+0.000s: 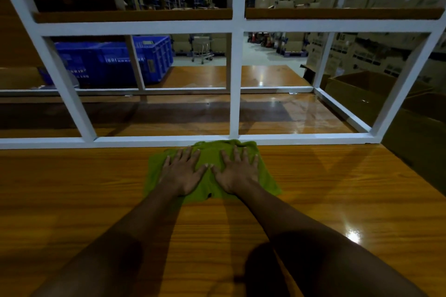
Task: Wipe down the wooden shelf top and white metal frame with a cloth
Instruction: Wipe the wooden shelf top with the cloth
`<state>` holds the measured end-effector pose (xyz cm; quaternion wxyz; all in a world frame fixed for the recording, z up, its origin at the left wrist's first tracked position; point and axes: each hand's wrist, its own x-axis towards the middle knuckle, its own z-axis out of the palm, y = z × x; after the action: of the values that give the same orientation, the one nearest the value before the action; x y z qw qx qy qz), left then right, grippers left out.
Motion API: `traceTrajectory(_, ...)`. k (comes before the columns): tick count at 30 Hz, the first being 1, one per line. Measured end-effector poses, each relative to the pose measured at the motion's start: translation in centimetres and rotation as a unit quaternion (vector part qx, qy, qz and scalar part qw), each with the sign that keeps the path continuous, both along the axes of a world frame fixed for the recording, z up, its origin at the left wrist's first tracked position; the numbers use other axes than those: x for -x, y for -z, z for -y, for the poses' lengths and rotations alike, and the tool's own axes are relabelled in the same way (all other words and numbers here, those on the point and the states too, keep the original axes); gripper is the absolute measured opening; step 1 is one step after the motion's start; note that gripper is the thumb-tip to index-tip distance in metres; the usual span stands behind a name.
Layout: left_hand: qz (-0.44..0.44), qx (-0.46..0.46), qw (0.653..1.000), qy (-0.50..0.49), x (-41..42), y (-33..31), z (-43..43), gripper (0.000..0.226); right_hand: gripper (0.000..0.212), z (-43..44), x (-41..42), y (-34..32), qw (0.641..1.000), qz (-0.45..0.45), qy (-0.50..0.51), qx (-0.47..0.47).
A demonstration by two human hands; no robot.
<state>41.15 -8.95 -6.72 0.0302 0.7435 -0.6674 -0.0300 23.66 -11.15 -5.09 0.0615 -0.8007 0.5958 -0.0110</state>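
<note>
A green cloth (212,149) lies flat on the glossy wooden shelf top (313,188), its far edge touching the bottom rail of the white metal frame (234,79). My left hand (181,171) and my right hand (237,169) press on the cloth side by side, palms down, fingers spread and pointing toward the frame. The thumbs nearly meet at the cloth's middle. Neither hand grips the cloth; both rest flat on it.
The frame's uprights and rails stand just beyond the cloth, with a further wooden surface (193,113) behind. A blue plastic crate (115,60) sits at the back left. Open cardboard boxes (376,94) stand at the right, past the shelf's edge. A metal cart (204,48) stands on the floor far behind.
</note>
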Motion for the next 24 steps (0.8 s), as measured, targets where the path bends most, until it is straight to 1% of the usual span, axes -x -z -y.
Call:
traceTrajectory(6, -0.006, 0.002, 1.000, -0.012, 0.0, -0.1, -2.9, 0.074, 0.073, -2.5, 0.1, 0.1, 0.999, 0.012, -0.030, 0.004)
traceTrajectory(11, -0.008, -0.003, 1.000, -0.014, 0.8, -0.5, -7.0, 0.077, 0.074, -5.8, 0.9, 0.2, 0.999, 0.025, -0.046, 0.010)
traceTrajectory(13, -0.011, -0.005, 1.000, -0.012, 1.6, -0.7, -8.8, 0.082, 0.075, -7.1, 1.8, 0.4, 0.998, 0.020, -0.053, 0.013)
traceTrajectory(16, -0.011, 0.005, 1.000, -0.003, 3.7, -0.7, -11.8, 0.096, 0.076, -9.0, 3.9, 0.9, 0.998, 0.024, -0.060, 0.027)
traceTrajectory(18, -0.013, 0.004, 1.000, 0.002, 5.9, -0.8, -13.1, 0.093, 0.080, -9.6, 6.1, 1.0, 0.998, 0.020, -0.048, 0.033)
traceTrajectory(20, -0.018, -0.002, 1.000, 0.010, 8.4, -0.9, -13.1, 0.083, 0.088, -9.6, 8.5, 1.1, 0.999, 0.009, -0.029, 0.031)
traceTrajectory(22, -0.025, -0.001, 0.999, 0.025, 10.7, -1.0, -12.1, 0.077, 0.096, -9.1, 10.7, 1.1, 0.999, -0.004, -0.006, 0.033)
traceTrajectory(24, -0.034, 0.008, 0.999, 0.042, 12.3, -1.0, -10.4, 0.077, 0.106, -8.4, 12.5, 1.2, 0.999, -0.010, 0.018, 0.042)
